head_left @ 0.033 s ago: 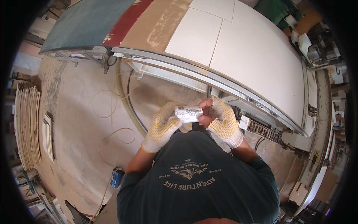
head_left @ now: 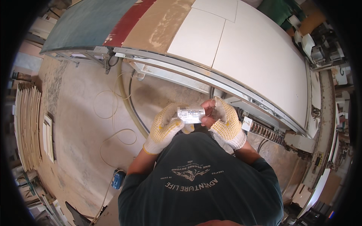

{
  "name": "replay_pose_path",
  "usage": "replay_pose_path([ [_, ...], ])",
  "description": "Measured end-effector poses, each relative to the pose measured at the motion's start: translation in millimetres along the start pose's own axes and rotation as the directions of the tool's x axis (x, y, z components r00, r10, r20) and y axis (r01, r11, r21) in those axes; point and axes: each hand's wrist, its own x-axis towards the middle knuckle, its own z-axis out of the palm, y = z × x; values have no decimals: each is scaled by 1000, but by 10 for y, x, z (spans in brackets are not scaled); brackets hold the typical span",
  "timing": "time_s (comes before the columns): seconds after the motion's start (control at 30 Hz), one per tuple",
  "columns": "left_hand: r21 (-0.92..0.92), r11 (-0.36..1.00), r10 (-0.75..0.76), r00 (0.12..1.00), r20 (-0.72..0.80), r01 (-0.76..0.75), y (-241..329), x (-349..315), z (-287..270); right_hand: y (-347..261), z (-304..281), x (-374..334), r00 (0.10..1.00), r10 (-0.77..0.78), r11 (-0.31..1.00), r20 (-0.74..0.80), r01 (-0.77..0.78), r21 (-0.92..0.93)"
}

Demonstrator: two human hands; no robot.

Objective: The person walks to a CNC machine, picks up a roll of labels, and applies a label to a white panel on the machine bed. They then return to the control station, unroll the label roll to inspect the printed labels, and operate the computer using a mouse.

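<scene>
In front of my chest, both hands hold a small white printed label (head_left: 190,115) with a barcode and rows of print. My left hand (head_left: 166,122), in a white knit glove with yellow dots, grips its left end, the thumb on the near side. At the label's right end, my right hand (head_left: 226,122) pinches it between bare thumb and fingertip. Those bare tips stick out of a matching dotted glove. Whether the label is a single sheet or several layers cannot be told, since the fingers cover its back and both ends.
A long machine table (head_left: 260,49) carrying white panels runs across ahead, with a brown strip (head_left: 156,26) and a blue-green belt (head_left: 86,26) further left. A hose (head_left: 126,94) and loose thin tubing lie on the floor. Stacked boards (head_left: 28,126) stand at far left.
</scene>
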Motion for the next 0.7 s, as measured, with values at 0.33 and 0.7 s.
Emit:
replay_pose_path([
  [0.33, 122, 989, 80, 997, 5, -80, 89, -207, -15, -18, 72, -107, 991, -118, 993, 65, 116, 30],
  [0.7, 484, 817, 337, 941, 43, -314, 107, -521, 158, -191, 110, -252, 839, -527, 787, 139, 543, -294],
])
